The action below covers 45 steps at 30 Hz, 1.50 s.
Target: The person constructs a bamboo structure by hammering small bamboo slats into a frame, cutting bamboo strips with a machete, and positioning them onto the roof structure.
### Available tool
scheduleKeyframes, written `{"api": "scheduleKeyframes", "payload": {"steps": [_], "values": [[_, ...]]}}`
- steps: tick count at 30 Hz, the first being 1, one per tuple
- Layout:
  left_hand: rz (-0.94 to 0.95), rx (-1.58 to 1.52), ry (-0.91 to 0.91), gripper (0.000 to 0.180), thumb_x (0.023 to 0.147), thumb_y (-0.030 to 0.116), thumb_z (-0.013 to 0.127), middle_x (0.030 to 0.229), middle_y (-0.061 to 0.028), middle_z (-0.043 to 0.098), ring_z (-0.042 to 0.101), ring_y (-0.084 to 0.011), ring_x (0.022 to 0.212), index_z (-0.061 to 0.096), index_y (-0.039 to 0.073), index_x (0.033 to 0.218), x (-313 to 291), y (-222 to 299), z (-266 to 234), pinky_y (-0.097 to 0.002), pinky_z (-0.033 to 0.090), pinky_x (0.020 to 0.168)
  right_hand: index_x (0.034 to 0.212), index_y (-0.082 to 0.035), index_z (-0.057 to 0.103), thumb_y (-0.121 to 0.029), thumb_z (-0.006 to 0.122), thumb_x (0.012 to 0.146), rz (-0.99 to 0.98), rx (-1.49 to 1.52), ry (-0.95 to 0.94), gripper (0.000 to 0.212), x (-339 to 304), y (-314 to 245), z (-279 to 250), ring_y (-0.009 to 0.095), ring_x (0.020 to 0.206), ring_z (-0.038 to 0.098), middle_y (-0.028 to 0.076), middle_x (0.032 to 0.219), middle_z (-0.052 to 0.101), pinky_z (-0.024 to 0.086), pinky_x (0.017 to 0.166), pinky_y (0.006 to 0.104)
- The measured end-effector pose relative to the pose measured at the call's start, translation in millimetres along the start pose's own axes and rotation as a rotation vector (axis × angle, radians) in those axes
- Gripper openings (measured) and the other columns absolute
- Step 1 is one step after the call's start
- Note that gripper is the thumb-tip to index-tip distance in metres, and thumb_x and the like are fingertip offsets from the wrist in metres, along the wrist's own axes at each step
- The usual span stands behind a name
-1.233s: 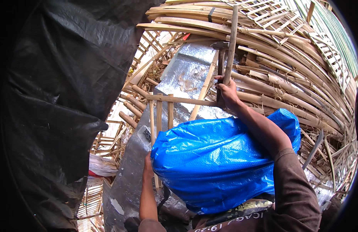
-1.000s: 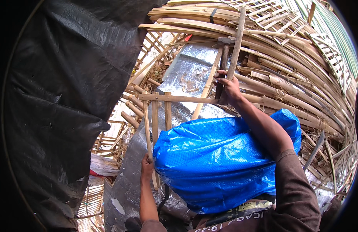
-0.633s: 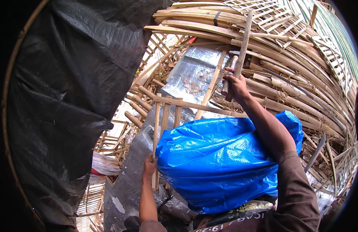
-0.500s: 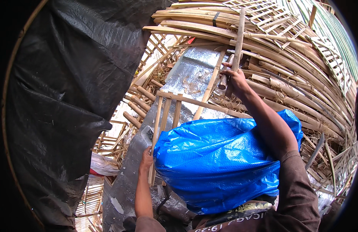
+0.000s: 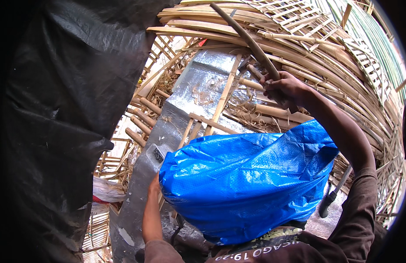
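My right hand [image 5: 279, 90] is raised and closed around a long, dark, slightly curved wooden stick [image 5: 249, 41], whose upper end points to the far left. Beside the same fingers is a hammer-like tool [image 5: 254, 71] with a brown handle; how it is held is unclear. My left hand [image 5: 154, 183] is low at the left edge of a bunched blue plastic sheet [image 5: 247, 179], its fingers mostly hidden. Next to it a light wooden slat frame [image 5: 214, 123] shows partly, its lower portion covered by the sheet. The left hand appears to remain closed on the frame's upright.
A silvery foil-faced surface [image 5: 198, 90] lies ahead. Stacked bamboo strips [image 5: 325, 72] curve along the right, with lattice panels [image 5: 295, 19] on top. A black plastic sheet [image 5: 71, 109] hangs at left. Several round wooden poles [image 5: 141, 118] jut out beside the foil. A black-handled tool [image 5: 328, 204] is at lower right.
My right hand has moved slightly right, and the stick has tilted from near upright toward the left. The slat frame sits lower, with more of it and my left hand behind the blue sheet.
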State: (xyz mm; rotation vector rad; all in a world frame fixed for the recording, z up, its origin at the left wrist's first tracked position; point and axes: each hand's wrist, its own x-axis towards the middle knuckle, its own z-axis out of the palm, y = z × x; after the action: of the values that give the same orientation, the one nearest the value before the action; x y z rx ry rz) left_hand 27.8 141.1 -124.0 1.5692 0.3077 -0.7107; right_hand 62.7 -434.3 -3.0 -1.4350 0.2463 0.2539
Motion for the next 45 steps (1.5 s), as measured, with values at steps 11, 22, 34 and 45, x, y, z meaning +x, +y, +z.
{"api": "scheduleKeyframes", "payload": {"steps": [11,22,34,45], "values": [[0.196,0.276,-0.030,0.021,0.091,0.014,0.064,0.096,-0.0055,0.068,0.064,-0.0173,0.085,0.064,0.005,0.110,6.9,-42.9,22.2,-0.0305,0.051,0.075,0.097,-0.003,0.063,-0.004,0.064,0.085,0.084,-0.194,-0.028,0.013,-21.1,38.2,-28.2,0.014,0.074,0.064,0.005,0.081,0.063,0.055,0.070,0.0290],[0.717,0.906,0.314,0.021,0.089,0.015,0.064,0.095,-0.0091,0.069,0.065,-0.0238,0.086,0.064,0.004,0.108,-1.1,-33.7,31.7,-0.0349,0.051,0.077,0.093,-0.003,0.062,-0.006,0.063,0.085,0.062,-0.316,-0.092,0.009,14.0,108.6,-29.7,0.013,0.065,0.061,0.004,0.075,0.061,0.051,0.059,0.0281],[0.489,1.142,0.724,0.034,0.086,0.019,0.062,0.113,-0.0128,0.064,0.057,-0.0350,0.106,0.060,0.011,0.119,86.6,-10.5,-43.3,-0.0441,0.045,0.091,0.085,-0.002,0.060,-0.007,0.059,0.079,0.088,-0.968,0.012,0.008,11.7,117.0,-16.9,0.018,0.065,0.061,0.010,0.067,0.061,0.048,0.061,0.0360],[0.248,1.368,0.728,0.033,0.085,0.021,0.064,0.114,-0.0064,0.064,0.058,-0.0275,0.110,0.063,0.018,0.118,106.1,-10.4,-29.2,-0.0527,0.039,0.095,0.095,0.001,0.060,-0.004,0.060,0.083,-0.082,-0.776,0.092,0.013,-27.2,38.7,-61.0,0.015,0.082,0.060,0.007,0.083,0.066,0.047,0.074,0.0304]]}}
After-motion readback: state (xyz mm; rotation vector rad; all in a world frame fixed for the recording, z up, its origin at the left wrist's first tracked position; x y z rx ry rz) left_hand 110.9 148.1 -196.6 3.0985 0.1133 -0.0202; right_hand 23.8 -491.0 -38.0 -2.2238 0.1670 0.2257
